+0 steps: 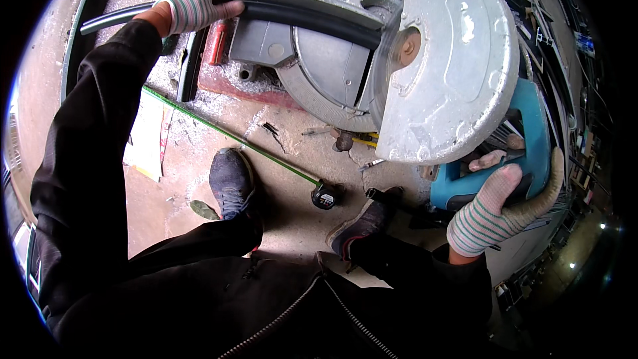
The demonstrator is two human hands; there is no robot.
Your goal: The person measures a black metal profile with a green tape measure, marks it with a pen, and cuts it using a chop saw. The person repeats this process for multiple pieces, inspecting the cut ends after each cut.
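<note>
Black curved rubber-like strip [299, 13]: clenched in striped-gloved left hand [193, 6], across grey metal chop saw [445, 60]; right hand [498, 209] fingers grasping teal saw handle [531, 133].

Workshop: chop saw [425, 60], metal shavings [199, 103], dusty floor [292, 159].

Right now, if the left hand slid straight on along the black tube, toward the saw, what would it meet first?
Probably the saw's grey clamp block under the black tube. The left hand grips the tube just short of it; the round blade guard lies further along. Depth is hard to judge.
</note>
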